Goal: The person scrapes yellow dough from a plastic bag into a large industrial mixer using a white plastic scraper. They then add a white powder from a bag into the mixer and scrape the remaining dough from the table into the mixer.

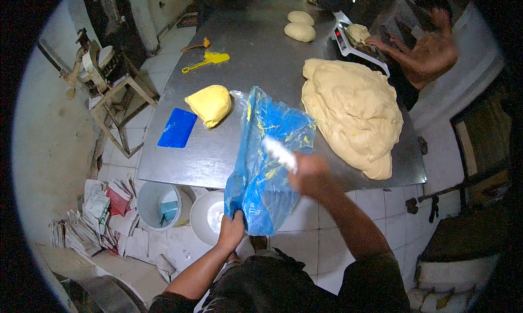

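A blue plastic bag (255,190), smeared with yellow fat, lies over the front edge of the metal table, its lower part hanging off. My left hand (233,229) is closed around its lower left edge. In my right hand (310,174) is a white scraper (280,154), blurred by motion, over the smeared plastic. Left of the bag sit a yellow lump (210,105), which looks like margarine, and a flat blue scraper (177,128). To the right a large mass of pale dough (353,116) rests on the table.
A yellow tool (208,61) and two dough balls (299,31) lie farther back on the metal table (180,168). Another person (430,56) handles dough on a scale (348,47). Below the front edge stand a white bucket (143,204) and a white basin (200,220).
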Demonstrator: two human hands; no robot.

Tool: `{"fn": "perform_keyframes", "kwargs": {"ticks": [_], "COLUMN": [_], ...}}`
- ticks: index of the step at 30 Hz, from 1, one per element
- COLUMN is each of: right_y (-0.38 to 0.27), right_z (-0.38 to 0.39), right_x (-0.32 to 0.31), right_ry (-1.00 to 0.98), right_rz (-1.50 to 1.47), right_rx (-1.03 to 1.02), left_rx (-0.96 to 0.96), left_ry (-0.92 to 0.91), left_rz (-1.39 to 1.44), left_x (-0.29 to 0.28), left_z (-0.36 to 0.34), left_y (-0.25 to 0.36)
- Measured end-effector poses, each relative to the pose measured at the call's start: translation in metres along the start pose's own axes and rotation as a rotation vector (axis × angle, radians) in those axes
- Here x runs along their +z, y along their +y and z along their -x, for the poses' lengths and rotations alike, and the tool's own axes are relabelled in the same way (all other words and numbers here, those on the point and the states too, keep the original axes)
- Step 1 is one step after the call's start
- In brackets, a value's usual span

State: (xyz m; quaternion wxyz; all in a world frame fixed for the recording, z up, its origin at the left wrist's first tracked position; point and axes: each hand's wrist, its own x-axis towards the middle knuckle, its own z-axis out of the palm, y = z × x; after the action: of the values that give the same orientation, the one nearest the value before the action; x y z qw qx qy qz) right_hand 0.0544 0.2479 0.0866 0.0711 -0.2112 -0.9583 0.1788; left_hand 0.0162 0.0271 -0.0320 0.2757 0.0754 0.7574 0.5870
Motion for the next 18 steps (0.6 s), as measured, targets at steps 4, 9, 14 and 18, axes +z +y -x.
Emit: {"fn": "perform_keyframes", "kwargs": {"ticks": [4,9,14,18], "right_y": [0.026,0.047,0.017,0.030], "right_z": [0.015,0.023,-0.022,-0.078], "right_x": [0.030,0.062,0.050,0.009], "right_ry": [-0.012,-0.060,-0.061,0.183], "right_rz": [0.084,0.052,0.155,0.313], "right_rx": [-0.055,-0.146,-0.015,0.242], "left_rx": [-0.058,-0.038,-0.065,-0.128], "left_ry": [-0.072,-0.049,-0.081,-0.040], "left_rz": [-0.068,-0.093,-0.195,-0.159], "left_x": [-0.005,-0.017,-0.047,-0.074], "left_z": [-0.002,0.002,0.025,0.035], "left_y": [0.000,-0.007,-0.020,-0.027]}}
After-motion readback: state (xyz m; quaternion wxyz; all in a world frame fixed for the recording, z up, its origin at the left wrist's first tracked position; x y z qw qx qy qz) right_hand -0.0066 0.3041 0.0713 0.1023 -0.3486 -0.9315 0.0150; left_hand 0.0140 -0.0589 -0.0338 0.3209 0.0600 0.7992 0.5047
